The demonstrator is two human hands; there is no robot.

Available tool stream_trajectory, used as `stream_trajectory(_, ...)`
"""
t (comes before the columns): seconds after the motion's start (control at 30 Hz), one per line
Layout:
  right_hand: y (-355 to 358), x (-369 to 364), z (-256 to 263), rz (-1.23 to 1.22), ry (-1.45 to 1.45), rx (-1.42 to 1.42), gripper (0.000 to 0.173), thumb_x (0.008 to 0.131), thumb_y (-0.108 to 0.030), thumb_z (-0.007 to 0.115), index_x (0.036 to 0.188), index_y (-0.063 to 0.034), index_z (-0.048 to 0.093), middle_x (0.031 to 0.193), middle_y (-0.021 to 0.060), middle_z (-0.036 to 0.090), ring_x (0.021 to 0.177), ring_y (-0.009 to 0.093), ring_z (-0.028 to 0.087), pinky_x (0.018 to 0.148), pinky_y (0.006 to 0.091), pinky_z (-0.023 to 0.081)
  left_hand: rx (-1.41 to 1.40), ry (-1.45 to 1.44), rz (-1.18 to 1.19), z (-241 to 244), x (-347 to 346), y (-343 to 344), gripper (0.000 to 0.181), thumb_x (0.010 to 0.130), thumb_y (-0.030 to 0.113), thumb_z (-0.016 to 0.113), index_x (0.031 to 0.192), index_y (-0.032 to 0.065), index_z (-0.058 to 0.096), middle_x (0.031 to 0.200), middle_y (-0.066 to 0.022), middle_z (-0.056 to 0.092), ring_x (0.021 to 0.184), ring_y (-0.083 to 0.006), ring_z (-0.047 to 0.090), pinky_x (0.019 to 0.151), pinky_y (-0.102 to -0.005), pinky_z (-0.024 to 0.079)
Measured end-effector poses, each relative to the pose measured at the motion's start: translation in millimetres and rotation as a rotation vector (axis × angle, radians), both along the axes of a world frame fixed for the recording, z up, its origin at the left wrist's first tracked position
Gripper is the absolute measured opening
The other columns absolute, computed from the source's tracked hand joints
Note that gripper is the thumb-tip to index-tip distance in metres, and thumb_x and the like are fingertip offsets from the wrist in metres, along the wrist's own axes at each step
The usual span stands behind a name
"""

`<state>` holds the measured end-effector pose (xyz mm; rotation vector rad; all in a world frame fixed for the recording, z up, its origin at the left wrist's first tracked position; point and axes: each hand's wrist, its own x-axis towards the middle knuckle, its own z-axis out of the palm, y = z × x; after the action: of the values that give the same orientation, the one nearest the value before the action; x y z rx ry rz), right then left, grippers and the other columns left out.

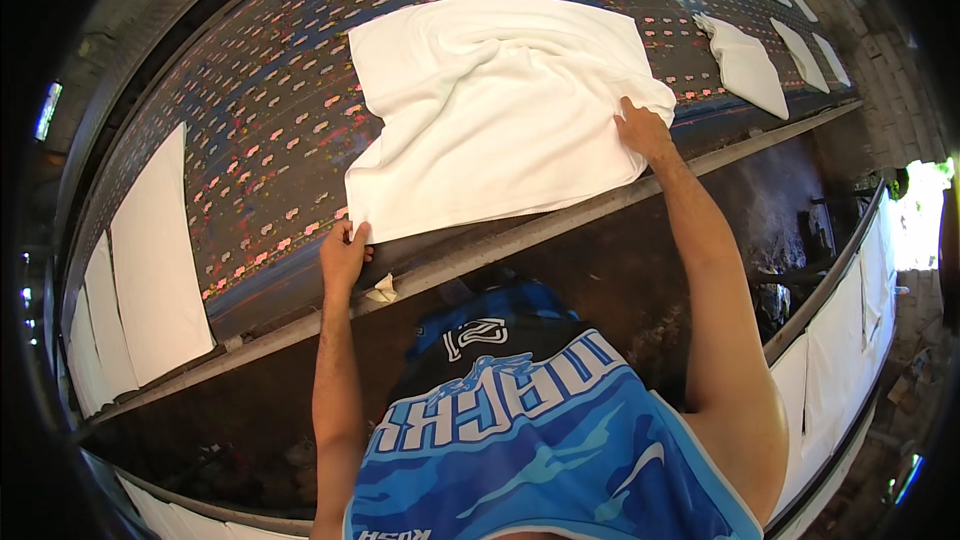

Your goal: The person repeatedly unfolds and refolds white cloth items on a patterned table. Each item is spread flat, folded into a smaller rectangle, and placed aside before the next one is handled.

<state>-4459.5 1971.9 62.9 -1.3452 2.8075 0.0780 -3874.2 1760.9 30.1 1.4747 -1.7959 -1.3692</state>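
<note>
A large white cloth (495,142) lies spread on the long dark table (262,157), rumpled in folds across its middle and upper right. My left hand (346,247) pinches the cloth's lower left corner between thumb and fingers, at the table's near edge. On the right side, my right hand (643,127) rests on the cloth near its bunched edge, index finger extended; whether it grips any fabric I cannot tell.
Several flat white cloths (161,262) lie at the left. A folded white cloth (742,67) and other pieces sit at the right. A crumpled yellowish scrap (384,289) is on the near ledge (450,266). More white cloths (832,345) cover another table at the lower right.
</note>
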Motion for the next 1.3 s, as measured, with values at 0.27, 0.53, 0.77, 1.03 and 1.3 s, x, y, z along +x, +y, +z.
stream_trajectory(0.27,20,-19,21,0.148,-0.292,-0.010,0.054,0.088,-0.021,0.059,0.138,-0.0006,0.059,0.113,0.0300,0.073,0.110,0.045,0.070,0.097,0.0527,0.057,0.091,-0.082,-0.135,15,3,-7,0.023,0.102,0.024,0.072,0.105,0.0024,0.067,0.082,-0.0023,0.067,0.069,-0.0092,0.064,0.061,-0.0257,0.053)
stream_trajectory(0.53,16,-46,1,0.061,-0.273,-0.020,0.064,0.087,-0.041,0.073,0.132,0.0036,0.063,0.117,0.0293,0.073,0.116,0.045,0.069,0.099,0.0515,0.056,0.060,-0.057,-0.162,14,11,-6,0.020,0.105,0.022,0.068,0.107,0.0020,0.069,0.083,-0.0023,0.067,0.072,-0.0094,0.064,0.066,-0.0259,0.052)
stream_trajectory(0.77,125,-31,97,0.021,-0.372,-0.421,0.040,0.090,-0.034,0.076,0.107,0.0026,0.072,0.102,0.0186,0.075,0.093,0.032,0.072,0.088,0.0447,0.057,0.109,0.035,-0.029,4,11,-4,0.026,0.106,0.028,0.067,0.109,0.0017,0.069,0.085,-0.0030,0.068,0.070,-0.0099,0.065,0.064,-0.0259,0.052)
stream_trajectory(1.03,208,-3,90,-0.282,-0.793,-0.503,0.025,0.086,-0.018,0.084,0.090,0.0024,0.070,0.083,0.0126,0.073,0.067,0.016,0.066,0.059,0.0313,0.052,0.140,0.072,0.089,1,6,-9,0.024,0.104,0.030,0.071,0.101,0.0063,0.067,0.083,-0.0008,0.066,0.070,-0.0096,0.062,0.064,-0.0254,0.052)
stream_trajectory(1.3,188,-26,54,-0.560,-0.703,-0.593,0.045,0.101,-0.038,0.067,0.111,0.0048,0.072,0.102,0.0150,0.074,0.087,0.026,0.073,0.081,0.0366,0.062,0.190,-0.013,0.106,3,3,-12,0.023,0.102,0.029,0.072,0.094,0.0087,0.066,0.080,0.0003,0.065,0.069,-0.0101,0.060,0.066,-0.0256,0.052)
